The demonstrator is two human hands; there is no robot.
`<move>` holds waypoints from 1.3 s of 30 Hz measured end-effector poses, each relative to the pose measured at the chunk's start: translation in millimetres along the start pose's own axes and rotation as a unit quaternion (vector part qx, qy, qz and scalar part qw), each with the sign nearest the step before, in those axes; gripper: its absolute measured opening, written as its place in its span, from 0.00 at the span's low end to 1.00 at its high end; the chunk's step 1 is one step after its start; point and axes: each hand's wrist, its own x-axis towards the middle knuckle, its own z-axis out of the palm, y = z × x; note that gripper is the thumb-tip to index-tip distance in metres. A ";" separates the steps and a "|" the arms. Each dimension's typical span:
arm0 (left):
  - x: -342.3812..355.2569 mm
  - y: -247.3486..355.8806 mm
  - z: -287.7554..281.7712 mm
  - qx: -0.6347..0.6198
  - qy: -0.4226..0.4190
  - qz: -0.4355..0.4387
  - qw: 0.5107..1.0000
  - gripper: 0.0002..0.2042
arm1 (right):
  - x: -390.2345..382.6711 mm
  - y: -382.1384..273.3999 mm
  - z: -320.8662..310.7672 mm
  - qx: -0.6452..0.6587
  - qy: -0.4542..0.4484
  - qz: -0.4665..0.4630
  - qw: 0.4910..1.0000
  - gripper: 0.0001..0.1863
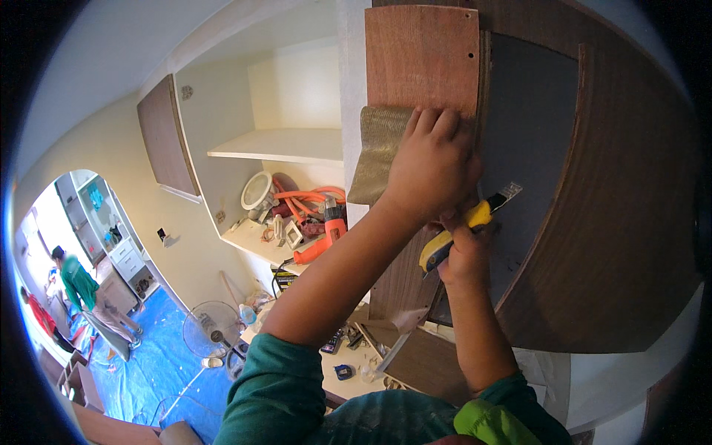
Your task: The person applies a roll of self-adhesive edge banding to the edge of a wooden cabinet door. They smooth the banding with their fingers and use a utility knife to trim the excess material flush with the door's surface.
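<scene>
**Veneer trimming at the upper cabinet: items on view**

Left hand [432, 167]: lying flat and spread against the reddish-brown veneer strip [421, 59], pressing it to the cabinet's front edge; fingers [437, 122] pointing upward; the wrist overlapping a loose grey-green flap of backing sheet [377, 152] that is curling away to the left.

Right hand [463, 252]: gripping a yellow-and-black utility knife [461, 228], closed tight round the handle; the blade [510, 191] angling up and to the right, sitting just below the left hand and against the dark panel [530, 126].

Dark wood cabinet door [623, 222]: curving round the right side of that panel.

Open white cupboard [289, 144] to the left: one bare shelf above; on the lower shelf an orange power tool [330, 233] resting among orange hose [304, 199] and a white round fitting [256, 190].

Below: a cluttered work surface [348, 363]; a floor fan [211, 324] standing on blue floor sheeting [148, 363]; another person in a green top [76, 280] standing well apart, in the arched doorway.
</scene>
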 end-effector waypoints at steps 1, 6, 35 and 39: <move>-1.3 -1.6 0.3 0.007 0.003 0.011 1.000 0.17 | -1.5 -0.8 1.4 0.003 0.001 0.004 1.000 0.19; -4.7 -8.2 1.4 0.008 0.022 0.049 0.999 0.19 | -5.9 6.3 9.2 0.022 0.011 0.006 1.000 0.20; 1.4 5.0 13.1 0.029 0.009 -0.054 0.998 0.25 | 6.8 8.5 -17.9 -0.014 -0.017 0.020 1.000 0.14; -4.4 -0.9 18.6 0.021 0.047 -0.035 0.998 0.26 | 1.5 6.6 -14.5 -0.035 -0.011 0.016 0.999 0.13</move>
